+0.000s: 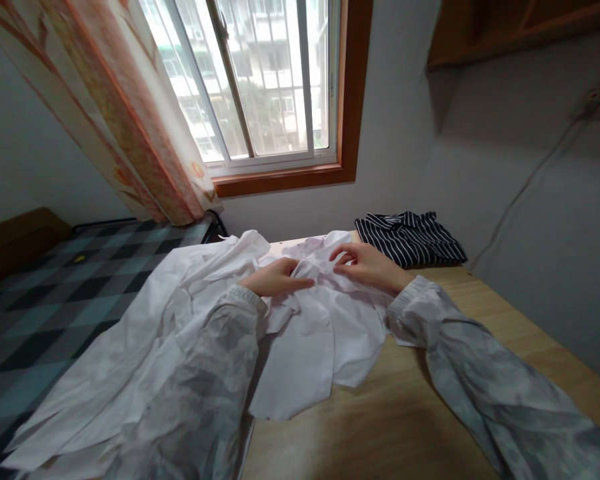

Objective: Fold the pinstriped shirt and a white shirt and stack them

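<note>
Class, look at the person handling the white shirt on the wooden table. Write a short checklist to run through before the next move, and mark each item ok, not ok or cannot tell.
1. Left hand rests on the white shirt: ok.
2. Right hand has its fingers on the cloth near the collar: ok.
3. Shirt lies flat and smooth: not ok, it is crumpled, and part hangs off the left edge of the table.
4. Striped shirt lies apart from the white one: ok.
5. Buttons all fastened: cannot tell.
</note>
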`<state>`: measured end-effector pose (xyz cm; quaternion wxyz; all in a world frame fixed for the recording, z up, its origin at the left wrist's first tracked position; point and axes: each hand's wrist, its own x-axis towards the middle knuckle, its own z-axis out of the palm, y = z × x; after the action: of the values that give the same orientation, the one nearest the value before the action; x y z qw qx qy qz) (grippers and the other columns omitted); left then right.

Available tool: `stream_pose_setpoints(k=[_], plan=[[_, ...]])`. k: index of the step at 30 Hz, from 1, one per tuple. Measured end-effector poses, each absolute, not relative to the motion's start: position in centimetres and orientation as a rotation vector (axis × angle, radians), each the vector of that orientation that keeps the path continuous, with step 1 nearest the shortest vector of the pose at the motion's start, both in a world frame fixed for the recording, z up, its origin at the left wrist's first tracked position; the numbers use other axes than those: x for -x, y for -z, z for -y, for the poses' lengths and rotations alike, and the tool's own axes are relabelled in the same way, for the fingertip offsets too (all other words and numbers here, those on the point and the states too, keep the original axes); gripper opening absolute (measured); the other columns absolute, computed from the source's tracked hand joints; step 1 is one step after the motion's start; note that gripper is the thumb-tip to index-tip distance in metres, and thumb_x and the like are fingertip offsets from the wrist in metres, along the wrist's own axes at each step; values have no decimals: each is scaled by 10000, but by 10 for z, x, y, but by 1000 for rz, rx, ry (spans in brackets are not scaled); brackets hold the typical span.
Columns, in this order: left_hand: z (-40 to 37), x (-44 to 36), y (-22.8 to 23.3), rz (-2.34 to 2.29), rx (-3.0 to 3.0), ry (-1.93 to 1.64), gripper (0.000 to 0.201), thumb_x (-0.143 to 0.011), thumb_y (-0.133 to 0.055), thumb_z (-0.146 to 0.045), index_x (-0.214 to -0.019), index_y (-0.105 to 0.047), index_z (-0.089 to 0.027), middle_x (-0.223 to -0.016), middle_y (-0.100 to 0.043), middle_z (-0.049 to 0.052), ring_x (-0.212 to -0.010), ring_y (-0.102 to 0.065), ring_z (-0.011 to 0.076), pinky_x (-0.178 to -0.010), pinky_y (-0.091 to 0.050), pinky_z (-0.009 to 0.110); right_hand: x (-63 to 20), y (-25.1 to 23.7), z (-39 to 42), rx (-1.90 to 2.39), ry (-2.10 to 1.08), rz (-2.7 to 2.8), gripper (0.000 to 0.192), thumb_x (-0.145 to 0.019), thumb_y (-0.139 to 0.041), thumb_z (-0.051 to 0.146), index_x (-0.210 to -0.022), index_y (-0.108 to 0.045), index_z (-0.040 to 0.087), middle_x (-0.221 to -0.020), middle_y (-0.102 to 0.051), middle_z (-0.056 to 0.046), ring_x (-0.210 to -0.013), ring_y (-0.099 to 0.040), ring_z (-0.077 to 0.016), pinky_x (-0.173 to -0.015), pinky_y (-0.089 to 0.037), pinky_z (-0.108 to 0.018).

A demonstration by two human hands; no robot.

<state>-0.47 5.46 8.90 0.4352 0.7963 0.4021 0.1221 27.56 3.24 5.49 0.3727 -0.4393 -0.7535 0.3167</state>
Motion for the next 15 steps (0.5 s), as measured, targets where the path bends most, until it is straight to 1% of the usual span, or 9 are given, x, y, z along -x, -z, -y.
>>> stream_pose_setpoints(k=[3, 6, 11, 15], plan=[[-54, -4, -83, -980, -1870, -530, 442, -826, -830, -601, -923, -789, -172, -742, -687, 19, -660, -562, 155, -614, -444, 270, -273, -61, -31, 1114, -708, 1887, 133, -879, -810, 268, -987, -844, 196, -893, -835, -58, -803, -761, -198, -772, -579, -308], [-53, -12, -74, -1005, -1803, -659, 442, -815, -833, -597, -899, -792, -165, -707, -653, 17, -651, -543, 158, -601, -430, 275, -269, -62, -30, 1125, -633, 1842, 105, -890, -796, 278, -921, -861, 201, -897, -838, -62, -790, -744, -200, -754, -570, -317], [-54, -20, -60, -1045, -1777, -687, 376, -800, -830, -550, -813, -767, -179, -670, -639, 16, -654, -570, 181, -591, -420, 284, -255, -49, -29, 1143, -577, 1840, 97, -919, -775, 274, -931, -845, 208, -935, -842, -58, -740, -698, -180, -742, -547, -325], [-53, -22, -54, -1101, -1730, -672, 331, -830, -804, -521, -805, -753, -195, -658, -662, 41, -677, -613, 214, -592, -438, 300, -244, -36, -26, 1139, -556, 1830, 73, -949, -764, 266, -946, -817, 216, -949, -831, -52, -777, -709, -186, -773, -539, -328]])
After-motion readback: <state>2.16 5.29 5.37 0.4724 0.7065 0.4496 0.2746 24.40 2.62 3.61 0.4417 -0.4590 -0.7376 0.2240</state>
